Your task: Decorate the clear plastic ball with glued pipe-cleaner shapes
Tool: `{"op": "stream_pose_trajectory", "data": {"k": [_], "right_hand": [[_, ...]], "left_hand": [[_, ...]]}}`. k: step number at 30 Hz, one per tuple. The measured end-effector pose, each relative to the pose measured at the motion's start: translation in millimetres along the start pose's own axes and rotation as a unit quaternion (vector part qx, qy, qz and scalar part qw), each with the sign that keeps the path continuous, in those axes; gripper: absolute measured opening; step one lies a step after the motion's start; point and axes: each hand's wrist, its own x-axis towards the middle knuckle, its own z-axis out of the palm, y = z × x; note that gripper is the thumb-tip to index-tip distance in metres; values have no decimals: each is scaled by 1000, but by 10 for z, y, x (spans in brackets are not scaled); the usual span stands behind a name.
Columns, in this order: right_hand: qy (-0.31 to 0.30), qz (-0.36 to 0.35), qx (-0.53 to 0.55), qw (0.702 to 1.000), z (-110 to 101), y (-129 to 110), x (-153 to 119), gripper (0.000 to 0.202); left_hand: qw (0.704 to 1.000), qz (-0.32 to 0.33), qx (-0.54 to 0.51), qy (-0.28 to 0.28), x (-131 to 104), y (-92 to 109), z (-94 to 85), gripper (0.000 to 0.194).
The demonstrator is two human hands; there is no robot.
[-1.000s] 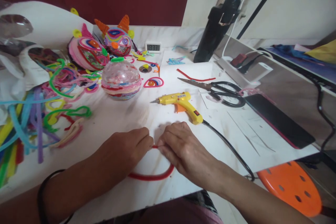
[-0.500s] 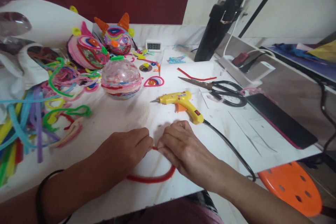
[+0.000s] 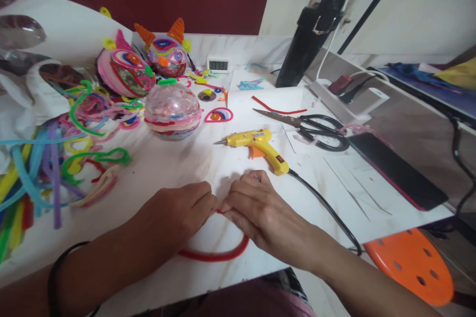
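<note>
Between my two hands, near the front of the white table, is a red pipe cleaner (image 3: 217, 256) bent into a loop. My left hand (image 3: 186, 210) is closed on one part of it, and my right hand (image 3: 256, 208) pinches it close by, the fingers almost meeting. A short red piece shows between the fingertips; the loop curves round below them. Just beyond my right hand lies a yellow glue gun (image 3: 256, 143), its nozzle facing left. Farther back stands a clear ball (image 3: 172, 109) with pink and red bands round it.
Loose pipe cleaners (image 3: 55, 173) are heaped at the left. Scissors (image 3: 308, 124), a phone (image 3: 399, 171) and a power strip (image 3: 342, 101) lie at the right. Decorated balls (image 3: 124, 72), a small clock (image 3: 217, 65) and a black bottle (image 3: 310, 34) stand behind. An orange stool (image 3: 412, 262) is below the table edge.
Both hands stay in nearly the same place on the red pipe cleaner. Its loop and the fingertips have shifted only slightly.
</note>
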Motion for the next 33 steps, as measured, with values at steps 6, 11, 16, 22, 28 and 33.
{"op": "stream_pose_trajectory", "data": {"k": [6, 11, 16, 22, 28, 33], "right_hand": [[48, 39, 34, 998, -12, 37, -83, 2], [78, 39, 21, 996, 30, 47, -63, 12], [75, 34, 17, 996, 42, 50, -59, 18], [86, 44, 27, 995, 13, 27, -88, 5], [89, 60, 23, 994, 18, 18, -63, 11], [84, 62, 20, 994, 29, 27, -56, 17]], "left_hand": [[999, -41, -9, 2, 5, -11, -40, 36], [999, -45, -19, 6, 31, 25, -8, 36], [999, -37, -28, 11, 50, 44, 49, 34], [999, -32, -24, 8, 64, 34, 20, 35], [999, -26, -27, 33, 54, 38, 72, 30], [998, -19, -24, 46, 51, 50, 105, 30]]}}
